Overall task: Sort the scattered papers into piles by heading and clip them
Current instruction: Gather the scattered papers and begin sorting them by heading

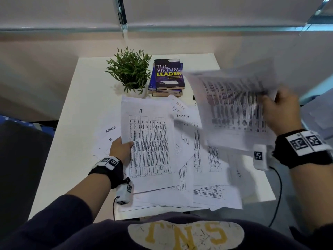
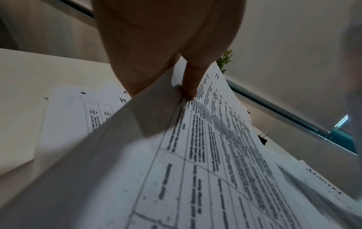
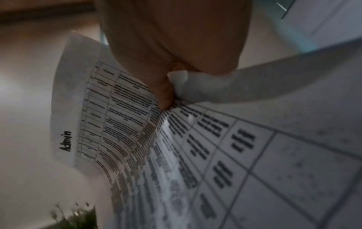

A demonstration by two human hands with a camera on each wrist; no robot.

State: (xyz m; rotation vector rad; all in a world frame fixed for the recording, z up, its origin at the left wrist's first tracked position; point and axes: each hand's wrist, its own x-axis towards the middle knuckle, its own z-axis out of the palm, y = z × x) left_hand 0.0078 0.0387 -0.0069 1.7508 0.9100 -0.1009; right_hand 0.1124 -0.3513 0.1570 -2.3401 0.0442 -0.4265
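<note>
Printed table sheets lie scattered over the white table (image 1: pixel 75 109). My left hand (image 1: pixel 120 149) pinches the left edge of a sheet headed "IT" (image 1: pixel 149 141), thumb (image 2: pixel 191 80) on top, lifting it off the heap. My right hand (image 1: pixel 281 109) holds a blurred sheet (image 1: pixel 232 105) raised above the table's right side; the right wrist view shows it headed "Admin" (image 3: pixel 101 117), pinched by the thumb (image 3: pixel 164 93). Sheets headed "Task list" (image 1: pixel 182 116), "Admin" (image 1: pixel 110 129) and "IT" (image 2: pixel 78 114) lie below. A black binder clip (image 2: pixel 262 137) sits on the table beyond the papers.
A small potted plant (image 1: pixel 130 73) and a stack of books (image 1: pixel 168 76) stand at the back of the table. Cables hang from both wrist cameras. Papers overhang the table's near edge (image 1: pixel 162 210). Bare table surface lies to the left.
</note>
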